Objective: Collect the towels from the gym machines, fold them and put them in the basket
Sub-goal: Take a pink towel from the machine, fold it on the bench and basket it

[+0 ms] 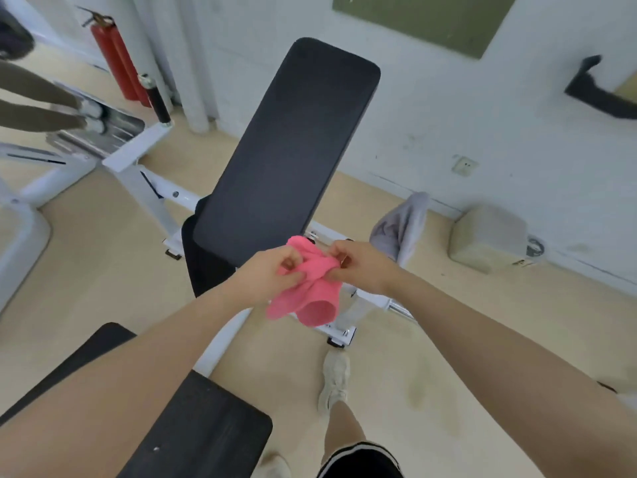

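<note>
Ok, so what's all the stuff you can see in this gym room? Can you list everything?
pink towel: one, pink, bunched between both hands
grey towel: one, grey, draped right of the bench
bench backrest: one, black, tilted up, centre
bench seat pad: one, black, bottom left
machine frame: one, white, left
fire extinguishers: two, red, by the wall, top left
wall socket: one, white, low on right wall
box: one, beige, on floor by the wall
shoe: one clearly seen, white, on floor
left hand: pinches the pink towel
right hand: pinches the pink towel

Red fire extinguisher (115,56) beside wall; wall socket (464,165).
</note>
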